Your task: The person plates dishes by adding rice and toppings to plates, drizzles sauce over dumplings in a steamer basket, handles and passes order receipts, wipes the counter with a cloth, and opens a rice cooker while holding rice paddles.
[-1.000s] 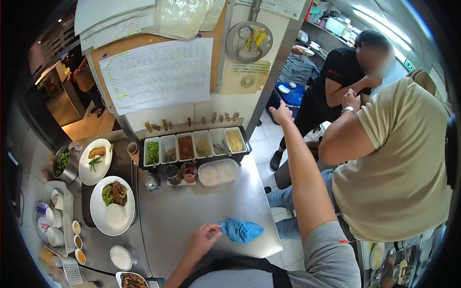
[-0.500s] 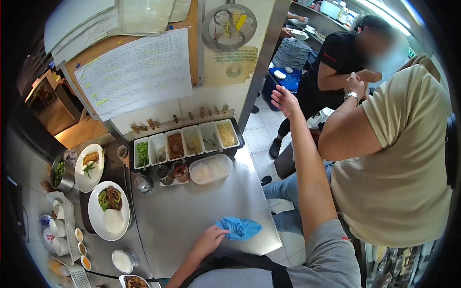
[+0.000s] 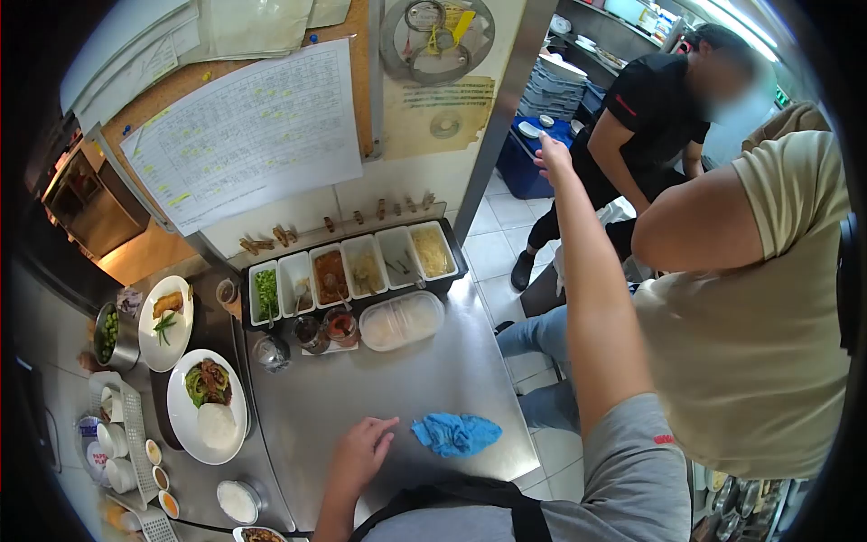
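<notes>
My left hand (image 3: 363, 449) hovers over the steel counter (image 3: 316, 397), its fingers apart and nothing in them. Just to its right lies a crumpled blue cloth (image 3: 457, 434), not touched by the hand. My right arm is stretched far forward and to the right, past the counter's edge. At its end my right hand (image 3: 553, 159) is raised in front of the blue bin (image 3: 522, 172), with fingers extended and holding nothing that I can see.
Seasoning tubs (image 3: 364, 266), jars and a lidded plastic box (image 3: 402, 320) line the counter's back. Plated food (image 3: 207, 406) stands at left. A person in black (image 3: 655, 104) bends at the upper right; another in a beige shirt (image 3: 750, 334) stands close at right.
My left hand has come off the blue cloth and moved left. My right hand has shifted slightly up and right. The person in black has lowered their arms and bent forward.
</notes>
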Demonstrator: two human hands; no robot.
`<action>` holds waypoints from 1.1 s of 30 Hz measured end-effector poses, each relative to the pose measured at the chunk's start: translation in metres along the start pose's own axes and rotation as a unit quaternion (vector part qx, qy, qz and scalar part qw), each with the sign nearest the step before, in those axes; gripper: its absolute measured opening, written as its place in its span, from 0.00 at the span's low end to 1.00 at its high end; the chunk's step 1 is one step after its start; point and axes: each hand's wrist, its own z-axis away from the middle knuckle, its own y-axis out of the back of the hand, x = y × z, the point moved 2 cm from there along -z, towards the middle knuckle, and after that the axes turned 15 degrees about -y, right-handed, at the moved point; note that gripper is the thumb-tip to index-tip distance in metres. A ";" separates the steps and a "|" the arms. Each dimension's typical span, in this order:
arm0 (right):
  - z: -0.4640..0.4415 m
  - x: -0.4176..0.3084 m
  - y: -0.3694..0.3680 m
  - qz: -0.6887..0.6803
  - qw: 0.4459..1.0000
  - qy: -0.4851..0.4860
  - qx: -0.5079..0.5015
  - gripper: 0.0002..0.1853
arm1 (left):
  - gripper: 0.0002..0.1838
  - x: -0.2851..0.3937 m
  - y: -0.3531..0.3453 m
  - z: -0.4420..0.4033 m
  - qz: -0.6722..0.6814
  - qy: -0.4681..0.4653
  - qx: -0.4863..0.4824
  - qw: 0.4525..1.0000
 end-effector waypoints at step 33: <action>0.060 0.073 -0.074 -0.032 0.910 0.412 0.048 0.18 | 0.16 0.013 -0.026 -0.032 0.032 -0.088 -0.059 0.994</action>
